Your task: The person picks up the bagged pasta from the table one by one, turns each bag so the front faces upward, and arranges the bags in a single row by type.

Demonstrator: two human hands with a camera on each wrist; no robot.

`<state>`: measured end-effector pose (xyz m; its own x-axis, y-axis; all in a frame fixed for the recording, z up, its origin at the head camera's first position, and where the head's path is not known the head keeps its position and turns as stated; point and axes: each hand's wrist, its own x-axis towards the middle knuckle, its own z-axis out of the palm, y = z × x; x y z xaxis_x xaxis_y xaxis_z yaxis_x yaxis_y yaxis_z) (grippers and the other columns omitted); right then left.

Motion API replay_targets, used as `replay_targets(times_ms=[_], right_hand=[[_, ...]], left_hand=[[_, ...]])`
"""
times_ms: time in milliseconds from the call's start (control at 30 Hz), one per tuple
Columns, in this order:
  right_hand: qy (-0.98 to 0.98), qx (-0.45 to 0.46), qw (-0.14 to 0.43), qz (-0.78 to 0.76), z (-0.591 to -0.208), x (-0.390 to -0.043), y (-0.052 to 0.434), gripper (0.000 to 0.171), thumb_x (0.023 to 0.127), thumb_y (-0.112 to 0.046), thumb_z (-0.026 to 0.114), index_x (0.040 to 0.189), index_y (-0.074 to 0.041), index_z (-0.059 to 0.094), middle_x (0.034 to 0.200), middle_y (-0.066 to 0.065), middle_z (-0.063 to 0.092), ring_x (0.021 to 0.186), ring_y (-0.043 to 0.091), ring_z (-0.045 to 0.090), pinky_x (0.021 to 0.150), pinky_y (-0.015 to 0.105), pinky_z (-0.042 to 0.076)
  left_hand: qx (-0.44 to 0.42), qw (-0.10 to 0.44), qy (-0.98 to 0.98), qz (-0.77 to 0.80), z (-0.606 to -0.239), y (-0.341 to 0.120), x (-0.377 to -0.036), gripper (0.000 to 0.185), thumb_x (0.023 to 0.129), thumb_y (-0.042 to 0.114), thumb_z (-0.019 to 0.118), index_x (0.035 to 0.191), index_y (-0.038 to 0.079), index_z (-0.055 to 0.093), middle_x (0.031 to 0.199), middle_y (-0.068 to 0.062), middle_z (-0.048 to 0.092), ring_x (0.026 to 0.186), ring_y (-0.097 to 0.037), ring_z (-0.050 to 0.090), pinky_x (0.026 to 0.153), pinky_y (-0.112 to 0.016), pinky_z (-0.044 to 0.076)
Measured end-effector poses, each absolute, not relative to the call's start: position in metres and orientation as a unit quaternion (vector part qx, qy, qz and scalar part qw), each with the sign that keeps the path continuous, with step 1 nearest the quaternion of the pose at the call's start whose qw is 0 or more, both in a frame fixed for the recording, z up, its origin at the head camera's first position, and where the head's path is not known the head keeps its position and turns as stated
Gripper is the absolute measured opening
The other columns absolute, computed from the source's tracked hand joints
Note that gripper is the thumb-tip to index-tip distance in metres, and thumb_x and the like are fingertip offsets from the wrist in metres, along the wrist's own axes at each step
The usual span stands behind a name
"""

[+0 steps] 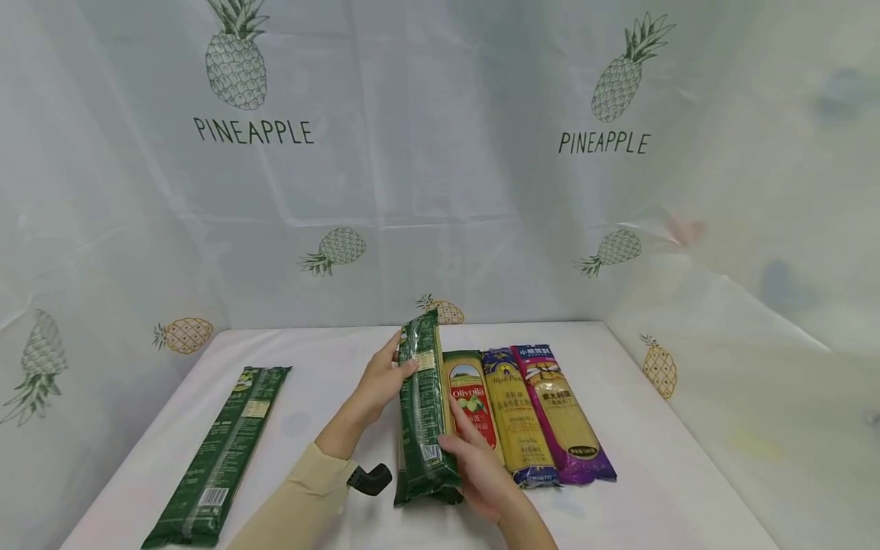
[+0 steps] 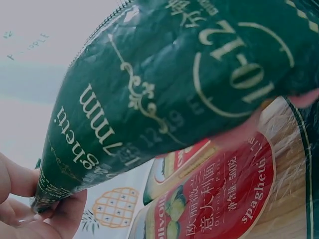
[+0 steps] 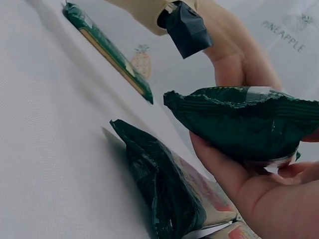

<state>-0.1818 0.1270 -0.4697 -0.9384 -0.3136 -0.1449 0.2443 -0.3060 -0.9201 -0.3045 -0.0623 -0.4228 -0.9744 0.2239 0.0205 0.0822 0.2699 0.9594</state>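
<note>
A white-covered table [image 1: 639, 428] under a pineapple-print backdrop [image 1: 440, 153] carries a row of spaghetti packets lying side by side, their long axes running away from the person: an Olivoila spaghetti packet [image 1: 473, 401], a yellow-and-blue packet [image 1: 519, 416] touching it, and a purple packet [image 1: 564, 416] at the right end. Well apart to the left lies a second dark green packet [image 1: 223, 451], flat and angled slightly. The dark green spaghetti packet [image 1: 422, 409] in hand stands on its long edge just beside the Olivoila packet, at the left end of the row, its long axis parallel to the others. The left hand [image 1: 381, 382] grips the far end, fingers curled round the top edge, while the right hand [image 1: 477, 466] cups the near end from the right, palm under it as the right wrist view shows [image 3: 249, 184]. Both hands sit at opposite ends of the packet, the right one nearer the person and nearer the row. A small black wrist-mounted camera [image 1: 370, 479] shows by the cream sleeve [image 1: 302, 496]. The left wrist view shows the green packet's printed face [image 2: 164, 99] raised over the Olivoila label.
</note>
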Motion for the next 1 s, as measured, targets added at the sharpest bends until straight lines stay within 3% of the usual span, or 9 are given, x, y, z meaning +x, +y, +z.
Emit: replay_targets(times_ms=[167, 333, 600, 733, 833, 1000], right_hand=[[0.585, -0.033, 0.156, -0.795, -0.473, -0.182, 0.126, 0.084, 0.109, -0.025, 0.060, 0.173, -0.034, 0.006, 0.167, 0.020, 0.035, 0.127, 0.022, 0.061, 0.102, 0.044, 0.056], [0.605, -0.031, 0.137, -0.784, -0.474, -0.180, 0.124, 0.085, 0.108, -0.021, 0.063, 0.173, -0.032, 0.009, 0.163, 0.021, 0.040, 0.128, 0.025, 0.061, 0.103, 0.045, 0.056], [0.659, -0.024, 0.090, -0.747, -0.476, -0.181, 0.120, 0.086, 0.106, -0.017, 0.066, 0.173, -0.025, 0.013, 0.162, 0.024, 0.041, 0.136, 0.031, 0.054, 0.110, 0.050, 0.051], [0.681, -0.025, 0.070, -0.728, -0.475, -0.179, 0.119, 0.086, 0.106, -0.015, 0.067, 0.173, -0.023, 0.014, 0.161, 0.026, 0.042, 0.137, 0.033, 0.054, 0.110, 0.050, 0.051], [0.688, -0.025, 0.060, -0.723, -0.474, -0.177, 0.117, 0.086, 0.106, -0.012, 0.066, 0.173, -0.021, 0.014, 0.162, 0.027, 0.041, 0.139, 0.036, 0.053, 0.110, 0.049, 0.052], [0.697, -0.015, 0.055, -0.715, -0.469, -0.177, 0.112, 0.086, 0.105, -0.008, 0.066, 0.173, -0.024, 0.016, 0.164, 0.027, 0.038, 0.141, 0.040, 0.051, 0.109, 0.052, 0.051]], left_hand=[[0.103, 0.070, 0.799, 0.588, -0.424, -0.064, -0.305, 0.076, 0.110, 0.023, 0.059, 0.173, 0.019, 0.016, 0.167, -0.030, 0.029, 0.157, -0.050, 0.021, 0.118, -0.075, 0.028], [0.105, 0.070, 0.811, 0.571, -0.424, -0.064, -0.303, 0.075, 0.110, 0.027, 0.059, 0.172, 0.019, 0.018, 0.166, -0.030, 0.032, 0.155, -0.051, 0.029, 0.116, -0.074, 0.032], [0.140, 0.026, 0.854, 0.500, -0.426, -0.061, -0.301, 0.074, 0.109, 0.036, 0.060, 0.171, 0.014, 0.025, 0.150, -0.027, 0.055, 0.138, -0.047, 0.053, 0.106, -0.070, 0.046], [0.166, -0.004, 0.873, 0.459, -0.427, -0.059, -0.301, 0.075, 0.108, 0.036, 0.063, 0.169, 0.008, 0.029, 0.124, -0.024, 0.066, 0.111, -0.039, 0.065, 0.088, -0.057, 0.055], [0.174, -0.007, 0.875, 0.451, -0.427, -0.057, -0.301, 0.079, 0.106, 0.039, 0.066, 0.168, 0.007, 0.029, 0.101, -0.016, 0.067, 0.085, -0.027, 0.063, 0.072, -0.044, 0.053], [0.177, -0.001, 0.859, 0.480, -0.429, -0.057, -0.298, 0.090, 0.101, 0.043, 0.074, 0.169, 0.007, 0.026, 0.120, -0.022, 0.072, 0.100, -0.030, 0.072, 0.084, -0.050, 0.060]])
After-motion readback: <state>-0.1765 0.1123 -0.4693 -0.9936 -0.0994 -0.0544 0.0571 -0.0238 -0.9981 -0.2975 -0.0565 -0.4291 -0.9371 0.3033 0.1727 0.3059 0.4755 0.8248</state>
